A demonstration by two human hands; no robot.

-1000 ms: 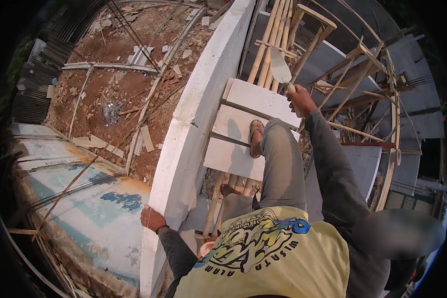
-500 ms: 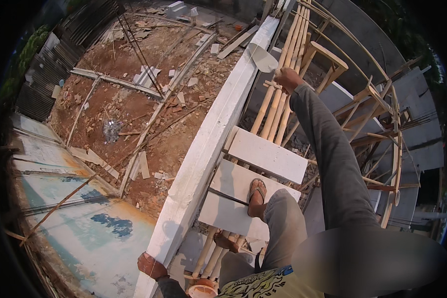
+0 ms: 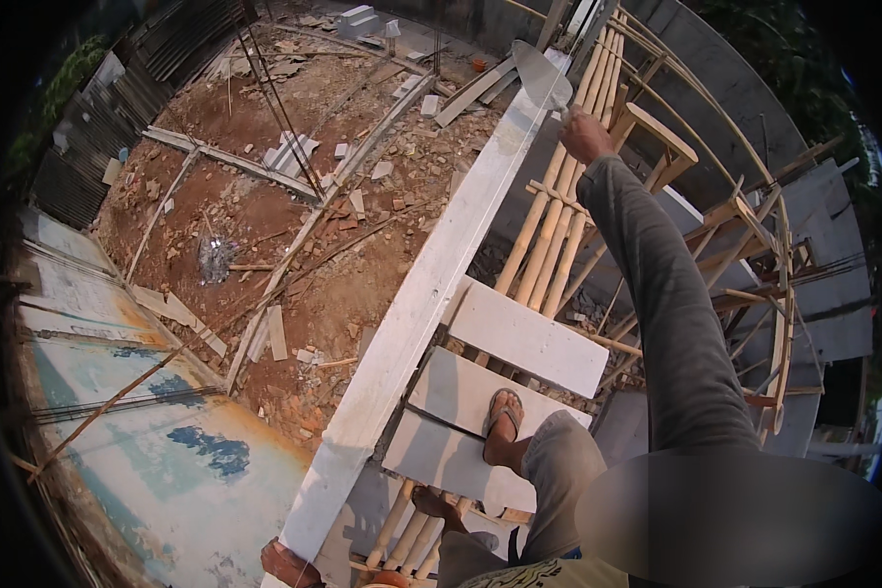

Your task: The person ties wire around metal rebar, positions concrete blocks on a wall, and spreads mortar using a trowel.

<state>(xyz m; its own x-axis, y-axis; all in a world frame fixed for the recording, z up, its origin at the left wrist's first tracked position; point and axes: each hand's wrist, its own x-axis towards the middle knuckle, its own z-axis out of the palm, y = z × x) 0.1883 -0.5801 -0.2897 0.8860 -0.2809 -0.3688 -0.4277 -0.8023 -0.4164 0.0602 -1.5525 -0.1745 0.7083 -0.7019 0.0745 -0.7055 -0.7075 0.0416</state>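
Far ahead, my right hand [image 3: 586, 135] is closed round the handle of a trowel, its grey blade [image 3: 541, 76] over the top of a long white block wall [image 3: 416, 304]. The blade is pale and broad; whether it touches the wall top I cannot tell. A thin string runs lengthwise along the wall. At the lower edge, my left hand [image 3: 289, 565] grips the near end of the wall top, partly cut off by the picture's rim.
My sandalled foot [image 3: 505, 416] stands on pale blocks [image 3: 524, 333] laid across bamboo poles [image 3: 549, 235]. Bamboo scaffolding [image 3: 779, 294] stands at the right. Lower down on the left lies rubble-strewn red soil [image 3: 255, 235], beside a stained, peeling surface [image 3: 167, 431].
The trowel has swung from beside the wall's right edge to over its top, farther ahead with my right hand. My left hand now sits lower in the picture, still on the wall.
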